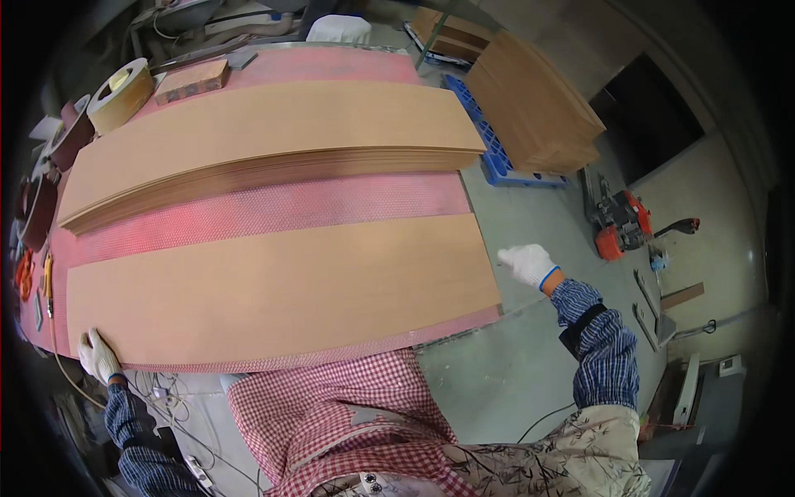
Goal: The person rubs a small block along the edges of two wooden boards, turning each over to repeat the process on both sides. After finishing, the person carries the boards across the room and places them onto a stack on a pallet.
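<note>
A long flat tan board [281, 290] lies near me on the pink bubbly sheet that covers the table. At its near left corner rests my left hand [98, 356] in a white glove, its fingers stretched along the board's edge. Off the right end of the board, above the floor, is my right hand [528, 264], also gloved in white. Its fingers are curled together; whether something small is in them I cannot make out. Farther back on the table lies a stack of similar tan boards [273, 124], parallel to the single one.
A tape roll [121, 95], a brick-like block [192, 81] and brown rolls [73, 137] line the table's far left. A yellow cutter [48, 277] lies by the left edge. Right of the table are cardboard sheets [530, 99] on a blue pallet [501, 166] and a red-black machine [621, 224].
</note>
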`<state>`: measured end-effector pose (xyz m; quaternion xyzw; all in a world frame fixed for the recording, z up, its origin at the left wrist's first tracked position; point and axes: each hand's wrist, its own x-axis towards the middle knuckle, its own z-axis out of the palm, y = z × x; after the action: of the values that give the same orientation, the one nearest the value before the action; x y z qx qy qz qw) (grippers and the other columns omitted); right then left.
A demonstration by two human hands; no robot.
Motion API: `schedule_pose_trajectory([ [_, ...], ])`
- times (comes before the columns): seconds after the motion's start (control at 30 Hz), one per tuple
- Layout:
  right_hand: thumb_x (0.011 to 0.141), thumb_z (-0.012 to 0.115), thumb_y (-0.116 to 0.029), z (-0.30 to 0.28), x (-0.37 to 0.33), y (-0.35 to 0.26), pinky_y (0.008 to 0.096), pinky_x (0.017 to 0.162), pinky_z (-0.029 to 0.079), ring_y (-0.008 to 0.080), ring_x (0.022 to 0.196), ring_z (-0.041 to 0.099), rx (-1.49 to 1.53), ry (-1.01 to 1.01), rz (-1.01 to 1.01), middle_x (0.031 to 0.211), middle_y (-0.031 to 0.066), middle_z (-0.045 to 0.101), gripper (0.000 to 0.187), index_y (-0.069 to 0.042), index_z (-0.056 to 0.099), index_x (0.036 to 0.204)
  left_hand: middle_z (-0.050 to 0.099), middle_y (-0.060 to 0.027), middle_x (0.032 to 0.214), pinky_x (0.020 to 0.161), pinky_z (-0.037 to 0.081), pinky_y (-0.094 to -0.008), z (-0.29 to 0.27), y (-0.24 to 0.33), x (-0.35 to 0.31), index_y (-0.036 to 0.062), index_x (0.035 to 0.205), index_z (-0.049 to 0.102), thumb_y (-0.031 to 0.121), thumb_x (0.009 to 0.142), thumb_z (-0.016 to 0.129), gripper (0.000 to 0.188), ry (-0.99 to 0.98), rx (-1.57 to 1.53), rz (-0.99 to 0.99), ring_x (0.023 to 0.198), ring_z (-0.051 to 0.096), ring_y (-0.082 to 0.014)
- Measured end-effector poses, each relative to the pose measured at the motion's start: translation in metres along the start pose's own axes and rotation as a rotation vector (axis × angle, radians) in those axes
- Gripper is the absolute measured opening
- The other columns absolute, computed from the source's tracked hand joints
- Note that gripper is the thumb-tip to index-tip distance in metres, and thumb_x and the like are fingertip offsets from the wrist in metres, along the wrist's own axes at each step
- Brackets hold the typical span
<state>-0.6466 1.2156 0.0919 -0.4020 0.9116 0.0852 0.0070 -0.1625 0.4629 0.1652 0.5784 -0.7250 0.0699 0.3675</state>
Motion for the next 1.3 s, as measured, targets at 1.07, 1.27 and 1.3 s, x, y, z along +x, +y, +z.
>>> schedule_pose_trajectory([
  [1.07, 0.090, 0.052, -0.026, -0.099, 0.053, -0.150, 0.0424, 0.060, 0.050, 0.0312, 0.072, 0.064, 0.207, -0.090, -0.313, 0.078, 0.0129, 0.063, 0.019, -0.007, 0.054, 0.086, 0.055, -0.0188, 0.124, 0.102, 0.034, -0.0397, 0.024, -0.041, 0.016, -0.0037, 0.120, 0.057, 0.028, 0.092, 0.049, 0.043, -0.014, -0.128, 0.068, 0.118, 0.047, -0.0330],
  [1.27, 0.091, 0.052, -0.027, -0.136, 0.088, -0.228, 0.0431, 0.057, 0.050, 0.0315, 0.066, 0.064, 0.216, -0.047, -0.409, 0.070, 0.0133, 0.062, 0.020, -0.008, 0.052, 0.084, 0.055, -0.0196, 0.123, 0.103, 0.033, -0.0416, 0.010, 0.000, -0.002, -0.0031, 0.115, 0.059, 0.026, 0.091, 0.049, 0.039, 0.091, -0.109, 0.069, 0.119, 0.045, -0.0340],
  [1.3, 0.091, 0.052, -0.027, -0.140, 0.097, -0.246, 0.0431, 0.057, 0.050, 0.0315, 0.066, 0.064, 0.217, -0.049, -0.444, 0.070, 0.0133, 0.062, 0.020, -0.008, 0.052, 0.084, 0.055, -0.0196, 0.122, 0.103, 0.033, -0.0421, 0.003, 0.003, -0.001, -0.0030, 0.114, 0.059, 0.025, 0.091, 0.050, 0.037, 0.097, -0.115, 0.058, 0.118, 0.045, -0.0344],
])
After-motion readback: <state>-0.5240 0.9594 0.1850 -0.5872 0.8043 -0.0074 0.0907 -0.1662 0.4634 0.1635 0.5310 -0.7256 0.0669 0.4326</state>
